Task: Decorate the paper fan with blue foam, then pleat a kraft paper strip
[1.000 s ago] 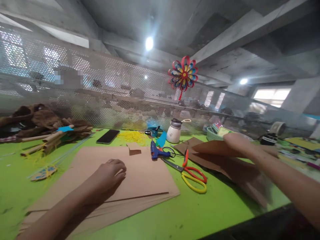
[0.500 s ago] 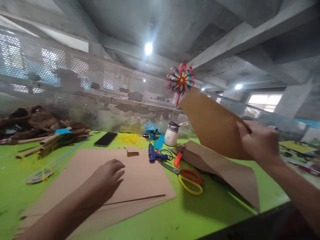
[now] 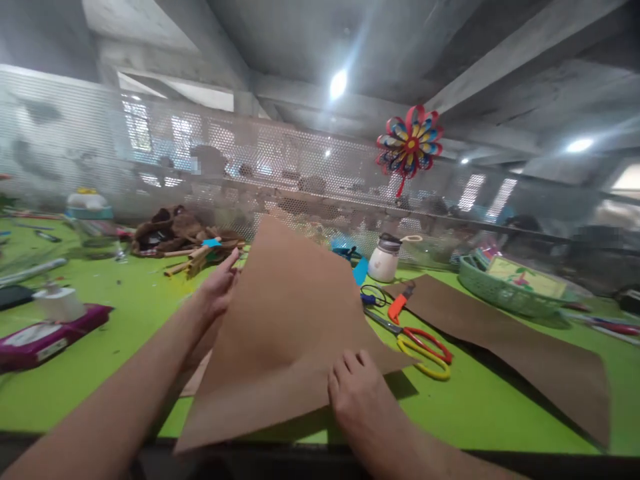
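A large sheet of brown kraft paper [image 3: 295,313] is held tilted above the table in the middle. My right hand [image 3: 357,393] grips its near edge, fingers curled over the top. Along the sheet's left edge is my left hand [image 3: 217,287], open, with thumb and fingers stretched upward; the paper may hide some fingertips. More brown paper [image 3: 197,377] shows under the sheet's left side. Scissors [image 3: 420,350] with red and yellow handles lie to the right, beside an orange-handled cutter [image 3: 400,303]. The blue glue gun [image 3: 369,299] is mostly covered by the sheet.
Another curved brown sheet [image 3: 505,333] lies right on the green table [image 3: 490,417]. Behind stand a white jar [image 3: 385,259] and a green basket [image 3: 500,290]. A brown bundle [image 3: 175,230] sits back left, a purple box [image 3: 55,340] far left. A paper flower [image 3: 411,143] hangs above.
My right hand has brought the paper sheet from the raised right side down to the middle. My left hand has lifted off the paper stack to the sheet's left edge. The view has turned left.
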Tool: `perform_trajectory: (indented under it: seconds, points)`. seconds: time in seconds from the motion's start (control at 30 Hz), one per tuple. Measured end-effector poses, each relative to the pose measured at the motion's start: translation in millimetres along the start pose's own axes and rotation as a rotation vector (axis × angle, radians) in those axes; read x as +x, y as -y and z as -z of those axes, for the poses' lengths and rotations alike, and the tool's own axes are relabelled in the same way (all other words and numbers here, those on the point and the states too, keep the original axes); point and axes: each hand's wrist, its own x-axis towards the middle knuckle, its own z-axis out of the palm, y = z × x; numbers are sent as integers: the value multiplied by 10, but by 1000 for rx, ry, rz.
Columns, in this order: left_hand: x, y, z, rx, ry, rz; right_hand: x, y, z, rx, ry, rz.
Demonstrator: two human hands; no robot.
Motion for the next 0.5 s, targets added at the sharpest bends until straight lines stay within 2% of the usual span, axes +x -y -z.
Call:
perform_trajectory:
  seconds: [0.1, 0.2, 0.33, 0.5]
  points:
    - [-98, 16, 85, -63, -37, 151, 28, 106, -16, 37, 87, 37]
    - [-197, 187, 70, -71, -116, 249, 13, 150, -44, 76, 59, 33]
    - [-208, 375, 30, -61, -160, 212, -67, 150, -128, 197, -71, 1]
    - [-100, 369, 76, -67, -151, 184, -286, 75, -264, 360, -159, -56]
